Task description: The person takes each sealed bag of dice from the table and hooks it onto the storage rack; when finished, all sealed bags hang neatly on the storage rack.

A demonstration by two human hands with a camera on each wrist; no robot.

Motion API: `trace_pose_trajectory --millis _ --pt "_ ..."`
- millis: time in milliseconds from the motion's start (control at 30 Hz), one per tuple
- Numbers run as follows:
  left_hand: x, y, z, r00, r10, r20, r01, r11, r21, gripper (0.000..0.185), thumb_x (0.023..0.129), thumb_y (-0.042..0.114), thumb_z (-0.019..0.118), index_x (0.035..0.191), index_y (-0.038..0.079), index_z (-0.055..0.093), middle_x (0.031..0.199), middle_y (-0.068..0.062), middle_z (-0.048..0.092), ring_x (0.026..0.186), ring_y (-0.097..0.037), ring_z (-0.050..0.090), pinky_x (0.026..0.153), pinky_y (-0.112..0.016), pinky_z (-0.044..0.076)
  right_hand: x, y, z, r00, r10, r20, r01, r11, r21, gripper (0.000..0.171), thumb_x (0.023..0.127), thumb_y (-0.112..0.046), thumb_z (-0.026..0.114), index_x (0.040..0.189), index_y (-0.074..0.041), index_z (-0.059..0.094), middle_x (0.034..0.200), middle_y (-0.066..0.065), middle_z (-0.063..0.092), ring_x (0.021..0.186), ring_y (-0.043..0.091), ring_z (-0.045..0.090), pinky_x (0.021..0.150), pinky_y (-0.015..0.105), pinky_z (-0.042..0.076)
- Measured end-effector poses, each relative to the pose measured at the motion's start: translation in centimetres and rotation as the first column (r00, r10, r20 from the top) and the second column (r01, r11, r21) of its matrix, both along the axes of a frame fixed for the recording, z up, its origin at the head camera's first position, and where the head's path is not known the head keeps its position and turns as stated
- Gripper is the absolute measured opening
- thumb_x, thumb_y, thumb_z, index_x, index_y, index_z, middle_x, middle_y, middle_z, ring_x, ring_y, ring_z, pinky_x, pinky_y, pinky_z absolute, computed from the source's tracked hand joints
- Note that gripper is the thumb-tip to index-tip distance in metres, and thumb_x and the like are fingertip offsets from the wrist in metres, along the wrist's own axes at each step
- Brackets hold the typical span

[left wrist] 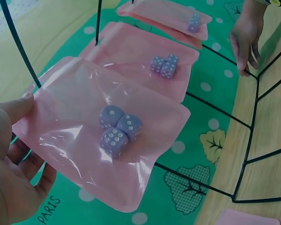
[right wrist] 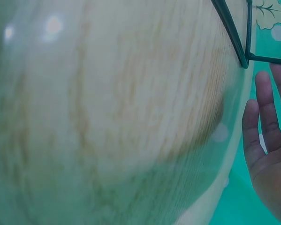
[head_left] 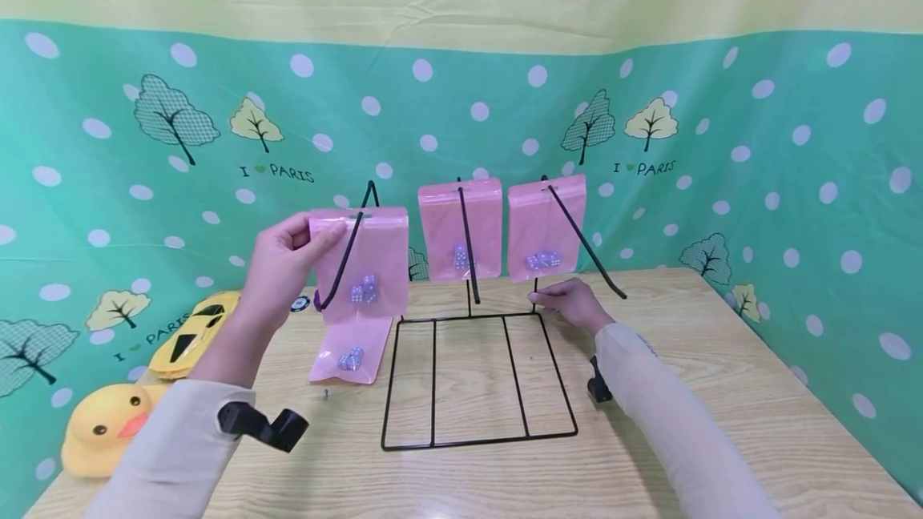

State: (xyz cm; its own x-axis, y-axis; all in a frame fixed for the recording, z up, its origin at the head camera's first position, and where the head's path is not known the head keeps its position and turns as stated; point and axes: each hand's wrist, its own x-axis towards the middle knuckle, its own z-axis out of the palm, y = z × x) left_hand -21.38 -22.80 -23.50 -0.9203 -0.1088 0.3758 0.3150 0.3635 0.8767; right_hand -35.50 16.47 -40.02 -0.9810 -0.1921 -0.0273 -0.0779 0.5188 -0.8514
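A black wire display rack point(head_left: 479, 445) stands on the table, with pink zip pouches of purple dice hanging from its hooks. My left hand point(head_left: 277, 267) pinches the upper left edge of the left pouch point(head_left: 375, 247), thumb in front and fingers behind. That pouch hangs on the left hook, its hole around the wire; three dice point(left wrist: 121, 129) show through it in the left wrist view. My right hand point(head_left: 573, 304) pinches the rack's right upright low down, under the right pouch point(head_left: 544, 223). The middle pouch point(head_left: 460, 231) hangs between them. Some right fingertips are out of frame in the right wrist view.
Another pink pouch with dice point(head_left: 353, 355) lies on the wooden table point(head_left: 721, 391), left of the rack base. A yellow toy car point(head_left: 195, 335) and a yellow duck point(head_left: 101, 431) stand at the left. A green patterned cloth point(head_left: 476, 142) hangs behind the rack.
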Motion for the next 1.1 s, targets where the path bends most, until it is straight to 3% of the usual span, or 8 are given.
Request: trace_pose_trajectory --millis 200,333,733,1100 --pt "-1.1 0.1 0.2 0.999 0.028 0.034 -0.029 1.000 0.010 0.039 0.098 0.040 0.069 0.123 0.010 0.066 0.092 0.013 0.069 0.087 -0.009 0.064 0.080 -0.020 0.052 -0.1 0.0 0.1 1.000 0.000 0.003 0.000 1.000 0.002 0.038 0.095 -0.035 0.073 0.117 -0.004 0.075 0.119 0.016 0.072 0.098 0.028 0.073 0.081 0.037 0.057" --pt "-2.1 0.2 0.3 0.997 0.054 0.052 -0.056 0.998 0.034 0.037 0.097 0.043 0.069 0.119 0.014 0.066 0.093 0.013 0.068 0.090 -0.010 0.063 0.083 -0.021 0.051 -0.2 0.0 0.0 1.000 -0.003 0.008 0.003 1.000 0.003 0.037 0.095 -0.035 0.073 0.116 -0.004 0.075 0.119 0.016 0.072 0.098 0.028 0.073 0.083 0.038 0.057" --pt "-3.9 0.5 -0.1 0.997 0.075 0.034 -0.080 0.983 0.167 0.020 0.094 0.035 0.074 0.103 0.018 0.067 0.086 0.013 0.070 0.083 -0.007 0.063 0.076 -0.016 0.053 -0.1 0.0 0.0 1.000 -0.010 0.007 0.010 1.000 0.010 0.037 0.094 -0.036 0.075 0.115 -0.006 0.076 0.115 0.014 0.073 0.094 0.025 0.073 0.081 0.036 0.058" --pt "-4.8 1.0 0.0 0.996 0.089 0.019 -0.091 0.977 0.193 0.019 0.096 0.031 0.073 0.104 0.016 0.066 0.083 0.013 0.069 0.079 -0.007 0.063 0.073 -0.016 0.053 0.0 -0.1 0.3 1.000 -0.007 0.000 0.007 1.000 0.025 0.037 0.096 -0.034 0.073 0.117 -0.004 0.075 0.118 0.015 0.073 0.098 0.028 0.073 0.079 0.035 0.058"
